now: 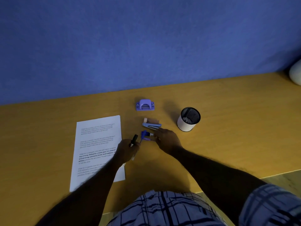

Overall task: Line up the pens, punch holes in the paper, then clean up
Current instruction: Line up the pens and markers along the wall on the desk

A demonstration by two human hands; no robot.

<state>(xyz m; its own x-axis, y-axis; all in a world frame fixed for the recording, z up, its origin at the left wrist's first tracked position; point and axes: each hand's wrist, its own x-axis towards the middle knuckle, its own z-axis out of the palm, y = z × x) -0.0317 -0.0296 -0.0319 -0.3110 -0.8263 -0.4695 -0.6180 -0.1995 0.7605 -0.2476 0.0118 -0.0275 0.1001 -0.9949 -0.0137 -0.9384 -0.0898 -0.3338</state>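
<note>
A printed sheet of paper [97, 144] lies on the yellow desk [228, 128] at the left. My left hand [127, 151] is closed around a black pen [134, 139] whose cap end sticks up past the fingers. My right hand [167, 141] rests fingers-down on a small cluster of blue and purple pens [145, 135] just right of the paper. A purple hole punch [145, 105] stands further back near the wall. Whether my right hand grips a pen is hidden by the fingers.
A blue stapler [152, 125] lies over a tan eraser-like block [150, 120] behind the pens. A mesh pen cup [189, 119] stands at the right. The blue wall [146, 46] backs the desk. A pale round object [295, 74] sits at the far right edge.
</note>
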